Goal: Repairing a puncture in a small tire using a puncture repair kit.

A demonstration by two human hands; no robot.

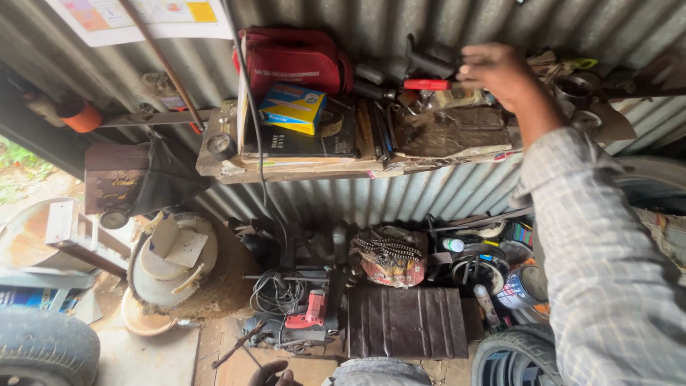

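My right hand (500, 71) reaches up to the cluttered wooden shelf (300, 170) on the corrugated metal wall, its fingers closed on a red-handled tool (426, 84) among dark metal tools (400, 66). My checked sleeve (593, 250) fills the right side. A bit of my left hand (271, 372) shows at the bottom edge; what it does is hidden. On the shelf lie a blue and yellow box (293, 107) on a dark book (321, 136), with a red bag (293, 58) behind.
Below the shelf sit a red power tool (313, 311) with cables, a dark metal box (406, 322), a bag with a chain (389, 256), paint tins (522, 286), tyres (43, 347) and a white bucket (175, 261).
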